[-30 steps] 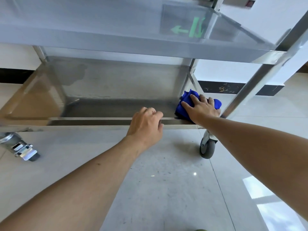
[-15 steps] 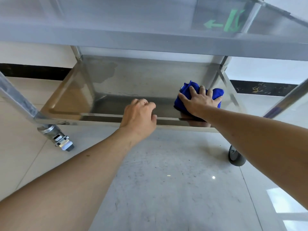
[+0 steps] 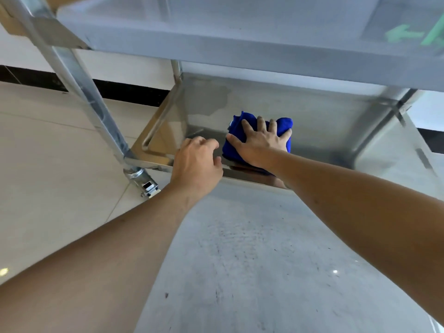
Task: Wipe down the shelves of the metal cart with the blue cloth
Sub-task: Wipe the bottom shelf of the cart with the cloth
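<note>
The metal cart's bottom shelf (image 3: 331,126) is a shallow steel tray just above the floor. A bunched blue cloth (image 3: 234,145) lies on it near the front rim, left of the middle. My right hand (image 3: 262,143) presses flat on the cloth with fingers spread. My left hand (image 3: 195,164) curls over the shelf's front rim (image 3: 249,175), just left of the cloth. An upper shelf (image 3: 240,51) spans the top of the view.
The cart's front left post (image 3: 84,87) runs down to a braked caster (image 3: 146,183). Pale tiled floor (image 3: 48,164) surrounds the cart, with a white wall and black skirting (image 3: 125,91) behind. A green exit-sign reflection (image 3: 418,34) shows on the upper shelf.
My right hand has slid the blue cloth leftward along the bottom shelf, away from the right corner. My left hand has stayed on the front rim. The view has shifted towards the cart's left end.
</note>
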